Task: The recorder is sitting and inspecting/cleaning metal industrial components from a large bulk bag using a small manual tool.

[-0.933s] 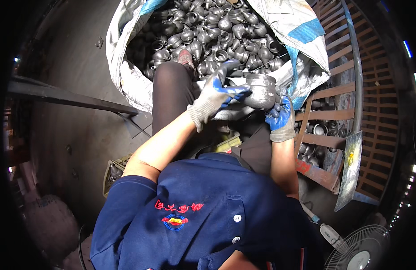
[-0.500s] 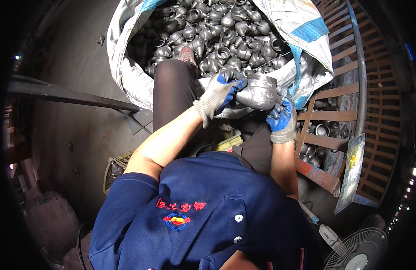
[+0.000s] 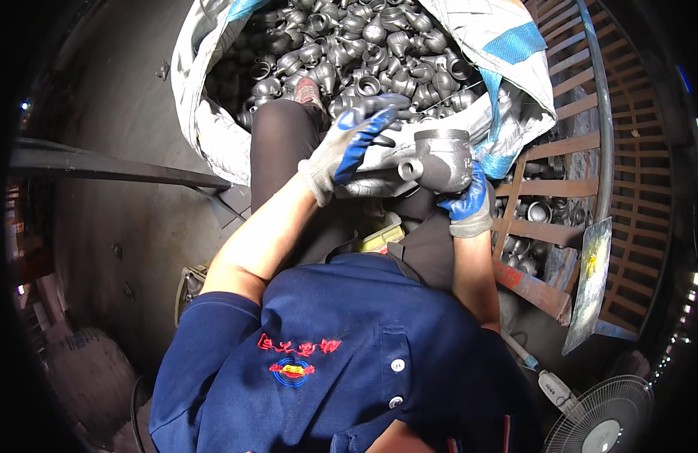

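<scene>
A grey metal pipe fitting (image 3: 443, 160), with a wide threaded mouth on top and a small round outlet facing left, is held up in front of the sack's near edge. My right hand (image 3: 470, 200), in a grey glove with a blue palm, grips it from below and the right. To its left, my left hand (image 3: 358, 142) is open in a matching glove, fingers stretched toward the fitting but apart from it. Beyond both hands, a big white woven sack (image 3: 227, 151) with blue straps gapes wide, heaped with similar grey fittings (image 3: 372, 53).
On the right stands a brown slatted crate (image 3: 560, 189) with more fittings inside, and a metal strip (image 3: 588, 287) at its corner. A fan (image 3: 602, 430) is at lower right. A dark metal bar (image 3: 122, 167) crosses the left; a yellow crate (image 3: 381, 238) sits between my legs.
My left hand has let go of the fitting and drawn back to the left, its fingers spreading. The fitting has turned in my right hand, so its small outlet now shows on the left.
</scene>
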A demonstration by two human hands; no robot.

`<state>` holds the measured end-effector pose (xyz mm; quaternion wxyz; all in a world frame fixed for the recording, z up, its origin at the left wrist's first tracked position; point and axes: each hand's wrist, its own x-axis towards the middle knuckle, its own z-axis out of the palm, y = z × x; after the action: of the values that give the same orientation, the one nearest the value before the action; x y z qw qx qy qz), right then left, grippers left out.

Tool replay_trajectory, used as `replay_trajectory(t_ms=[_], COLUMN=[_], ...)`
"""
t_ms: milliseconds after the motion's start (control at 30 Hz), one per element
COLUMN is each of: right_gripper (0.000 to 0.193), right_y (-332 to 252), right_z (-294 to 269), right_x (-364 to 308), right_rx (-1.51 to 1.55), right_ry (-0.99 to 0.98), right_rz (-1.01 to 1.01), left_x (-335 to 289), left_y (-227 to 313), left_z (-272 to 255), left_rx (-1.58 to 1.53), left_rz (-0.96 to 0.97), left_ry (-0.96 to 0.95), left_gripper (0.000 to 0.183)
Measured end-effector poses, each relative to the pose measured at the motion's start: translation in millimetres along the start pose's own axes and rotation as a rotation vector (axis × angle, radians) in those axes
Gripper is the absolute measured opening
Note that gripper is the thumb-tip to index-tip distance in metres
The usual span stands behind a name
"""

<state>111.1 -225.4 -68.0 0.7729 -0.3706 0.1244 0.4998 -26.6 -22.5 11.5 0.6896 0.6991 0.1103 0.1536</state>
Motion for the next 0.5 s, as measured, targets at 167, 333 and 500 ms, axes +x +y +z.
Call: replay_trajectory(t_ms=[167,333,500], right_gripper=[0.038,0.034,0.028], right_y=[11,14,20], right_z=[32,34,44], right_x=[-11,-10,1], right_rx=[0.361,-0.104,-0.011], right_ry=[-0.352,-0.202,0.140], right_rz=[0.127,-0.043,0.057], left_x=[3,11,12], left_y=[1,-5,23], left_z=[12,12,5], left_rx=[0.359,0.284,0.133], left_rz=[0.143,0.141,-0.181], left_ry=[-0.202,-0.171,-0.307], left_gripper=[0.039,0.032,0.023])
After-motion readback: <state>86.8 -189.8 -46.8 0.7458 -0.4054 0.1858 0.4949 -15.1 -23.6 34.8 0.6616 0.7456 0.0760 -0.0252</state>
